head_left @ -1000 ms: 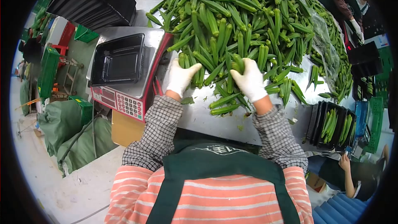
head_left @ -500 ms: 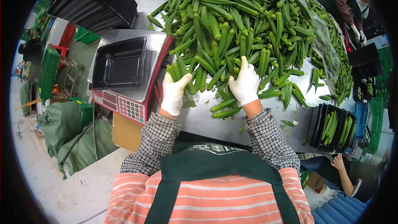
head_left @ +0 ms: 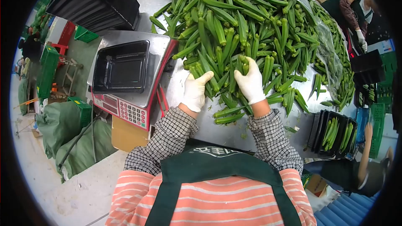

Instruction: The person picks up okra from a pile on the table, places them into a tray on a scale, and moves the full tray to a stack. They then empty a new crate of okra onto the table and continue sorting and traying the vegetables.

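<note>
A large heap of green okra (head_left: pixel 234 21) covers the metal table (head_left: pixel 201 127). My left hand (head_left: pixel 196 91), in a white glove, is closed around several okra pods at the heap's near edge. My right hand (head_left: pixel 250 83), gloved too, grips okra with thumb and fingers a short way to the right. Some of what each hand holds is hidden by the gloves and neighbouring pods. A few loose pods (head_left: pixel 228 119) lie below my right hand. Left of my hands, a black plastic tray (head_left: pixel 121 69) rests on the scale (head_left: pixel 121 106).
Stacked black trays (head_left: pixel 92 0) stand behind the scale. At the right, more black trays (head_left: pixel 335 134) hold okra. Clear plastic sheeting (head_left: pixel 322 33) borders the heap. One co-worker (head_left: pixel 356 12) is at far right, another person's arm (head_left: pixel 366 146) at lower right. Green sacks (head_left: pixel 63 129) sit at left.
My left hand has moved right with okra in it, closer to my right hand. My right hand has shifted slightly. The person at lower right has raised an arm.
</note>
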Tool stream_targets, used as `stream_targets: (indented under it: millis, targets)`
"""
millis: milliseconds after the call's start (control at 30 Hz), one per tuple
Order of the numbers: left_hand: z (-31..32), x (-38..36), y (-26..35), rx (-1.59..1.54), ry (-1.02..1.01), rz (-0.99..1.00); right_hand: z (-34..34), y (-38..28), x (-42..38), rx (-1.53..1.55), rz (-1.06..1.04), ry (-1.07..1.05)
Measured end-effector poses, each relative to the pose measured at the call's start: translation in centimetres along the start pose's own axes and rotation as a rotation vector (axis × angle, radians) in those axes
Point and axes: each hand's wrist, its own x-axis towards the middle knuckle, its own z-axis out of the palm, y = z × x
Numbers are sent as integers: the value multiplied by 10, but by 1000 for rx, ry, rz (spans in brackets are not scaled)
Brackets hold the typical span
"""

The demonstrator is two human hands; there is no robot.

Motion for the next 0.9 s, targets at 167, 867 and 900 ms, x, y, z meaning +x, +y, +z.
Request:
stream_targets:
  millis: [167, 867, 900]
  targets:
    - [11, 2, -9, 9, -1, 23, 26, -7, -30, -228, 47, -78]
    - [21, 43, -5, 104, -132, 147, 17, -6, 24, 880, 421, -248]
    - [23, 42, -4, 97, -143, 145, 16, -9, 24, 908, 421, -265]
